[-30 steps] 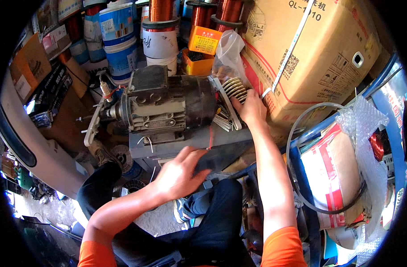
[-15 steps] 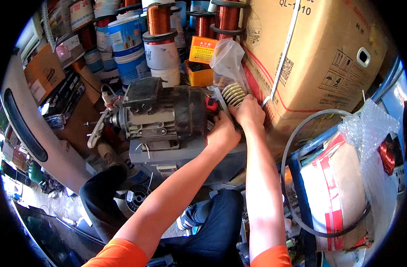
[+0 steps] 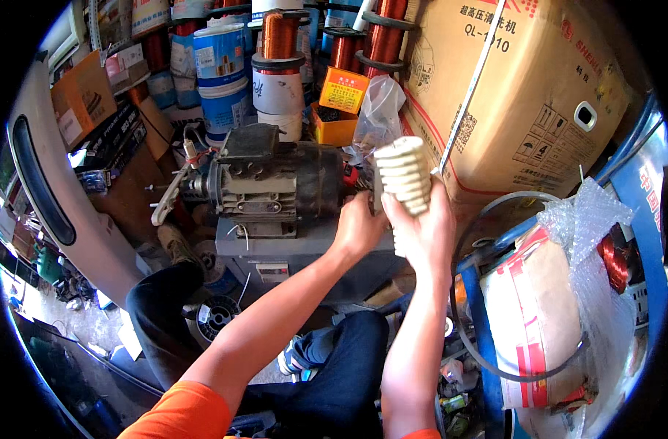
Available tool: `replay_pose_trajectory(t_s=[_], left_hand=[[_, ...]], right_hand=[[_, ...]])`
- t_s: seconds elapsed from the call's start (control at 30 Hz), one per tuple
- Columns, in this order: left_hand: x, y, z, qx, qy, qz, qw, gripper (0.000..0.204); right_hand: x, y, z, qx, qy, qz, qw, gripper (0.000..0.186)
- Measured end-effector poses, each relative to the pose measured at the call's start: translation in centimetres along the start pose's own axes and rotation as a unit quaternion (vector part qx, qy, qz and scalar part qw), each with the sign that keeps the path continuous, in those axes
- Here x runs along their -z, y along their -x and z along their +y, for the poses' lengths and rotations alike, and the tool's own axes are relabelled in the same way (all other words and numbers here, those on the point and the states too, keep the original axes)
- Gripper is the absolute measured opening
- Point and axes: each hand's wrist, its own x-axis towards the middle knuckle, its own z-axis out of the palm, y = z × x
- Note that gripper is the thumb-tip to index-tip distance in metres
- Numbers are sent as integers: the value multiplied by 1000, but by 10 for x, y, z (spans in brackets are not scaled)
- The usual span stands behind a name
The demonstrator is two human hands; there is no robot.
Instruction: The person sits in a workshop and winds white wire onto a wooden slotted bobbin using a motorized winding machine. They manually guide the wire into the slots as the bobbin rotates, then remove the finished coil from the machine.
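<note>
A cream, ribbed cylinder (image 3: 402,172), which could be a stack of former pieces or a coil, is gripped in my right hand (image 3: 430,230). It is held up and tilted, with its end toward the far side. My left hand (image 3: 357,228) is beside it at the right end of an electric motor (image 3: 264,186), fingers bent; whatever they pinch is hidden. A red item (image 3: 351,174) shows between motor and cylinder. The dark, finned motor lies on a grey metal box (image 3: 312,256). Behind the cylinder stands a clear plastic bag (image 3: 379,110).
Copper wire spools (image 3: 279,36) and blue-white buckets (image 3: 223,102) stack up behind the motor, beside an orange box (image 3: 342,91). A tall cardboard carton (image 3: 516,110) rises at the right. Nearer right are a grey hoop (image 3: 462,322) and bubble wrap (image 3: 590,241). A white curved panel (image 3: 78,197) stands left.
My right hand has lifted the ribbed cylinder from beside the motor's end and brought it nearer, turning it more upright. My left hand has shifted slightly left. The view has shifted a little.
</note>
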Motion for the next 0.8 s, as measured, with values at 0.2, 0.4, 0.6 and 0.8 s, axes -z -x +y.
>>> replay_pose_trajectory(t_s=[0.2,0.4,0.6,0.8], left_hand=[[42,103,28,116,339,-91,929,37],[127,176,-10,32,546,-168,820,37],[183,192,-25,19,449,-221,865,63],[203,196,-43,40,403,-261,876,50]], right_hand=[[49,88,-10,51,-64,15,996,68],[61,152,-24,-226,-290,-286,885,72],[32,191,-47,-314,-279,-411,809,81],[7,189,-53,-259,-209,-490,806,71]])
